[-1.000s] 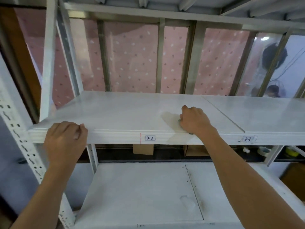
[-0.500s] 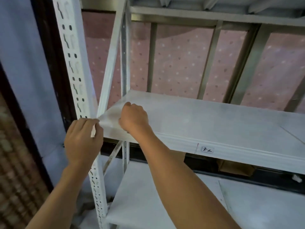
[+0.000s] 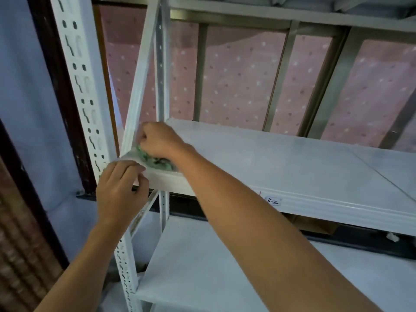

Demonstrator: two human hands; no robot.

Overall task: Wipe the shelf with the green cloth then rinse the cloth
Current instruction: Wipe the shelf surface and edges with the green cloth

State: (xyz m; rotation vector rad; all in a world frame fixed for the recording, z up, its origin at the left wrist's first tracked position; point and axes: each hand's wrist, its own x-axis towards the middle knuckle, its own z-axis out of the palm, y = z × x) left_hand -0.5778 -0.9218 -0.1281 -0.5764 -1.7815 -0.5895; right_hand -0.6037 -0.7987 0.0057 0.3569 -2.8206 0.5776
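Note:
The white shelf point(image 3: 281, 158) runs from the left post to the right edge at mid height. My right hand point(image 3: 161, 141) is at its front left corner, closed on the green cloth point(image 3: 155, 162), which shows as a crumpled green and white bundle under the palm. My left hand point(image 3: 120, 190) grips the shelf's front left corner at the perforated post, fingers curled over the edge just left of the cloth. Most of the cloth is hidden by my right hand.
A white perforated upright point(image 3: 87, 104) and a diagonal brace point(image 3: 139, 79) stand at the left end. A lower shelf point(image 3: 202, 266) lies below. A label point(image 3: 272, 201) marks the shelf's front lip. A pink dotted sheet point(image 3: 238, 82) hangs behind metal bars.
My right hand has swept left along the shelf from its middle to the left corner, and the green cloth now shows beneath it. My left hand stayed at the front left corner.

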